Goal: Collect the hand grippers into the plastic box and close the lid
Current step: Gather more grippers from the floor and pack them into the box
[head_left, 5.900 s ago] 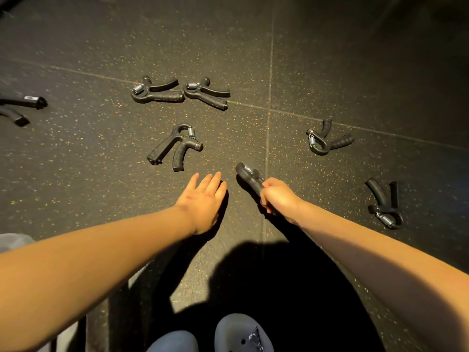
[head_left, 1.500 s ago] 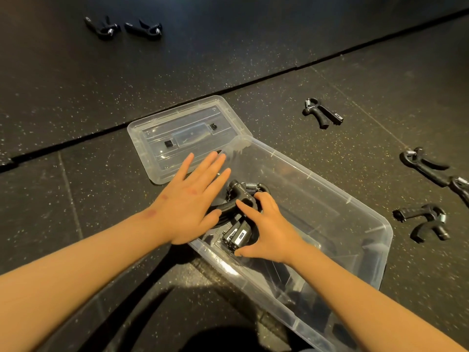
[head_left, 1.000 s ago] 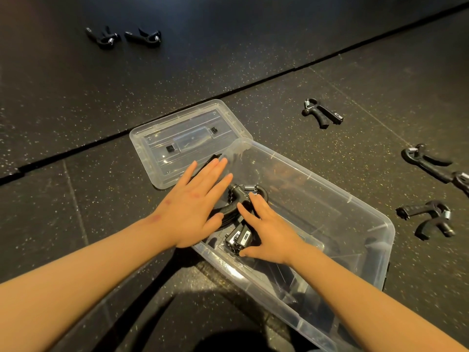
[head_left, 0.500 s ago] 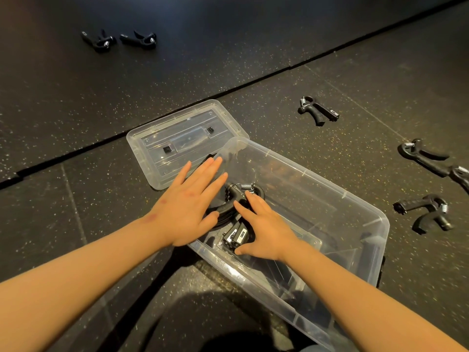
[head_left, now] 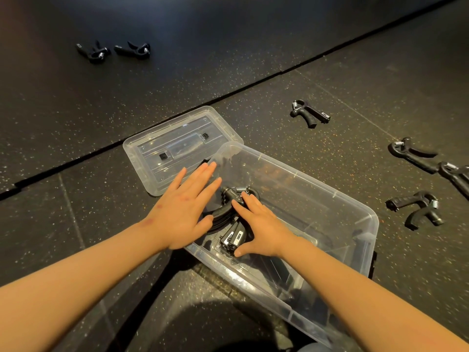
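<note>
Surface: dark speckled rubber floor [head_left: 253, 72], seams running across.
Box: clear plastic box [head_left: 304, 174], near centre, open top.
Lid: lid [head_left: 177, 146] off, flat on floor, at box's far-left end.
In box: black hand grippers [head_left: 228, 214] stacked at left end.
L hand: L hand [head_left: 185, 212] fingers straight & spread, over box's left rim beside stack; grips nothing.
R hand: R hand [head_left: 261, 224] inside box, fingers straight, resting on stack, thumb out; no grip.
On floor: pair of grippers [head_left: 95, 53] far left; single gripper [head_left: 308, 114] right of lid; three grippers [head_left: 416, 207] by right edge.
</note>
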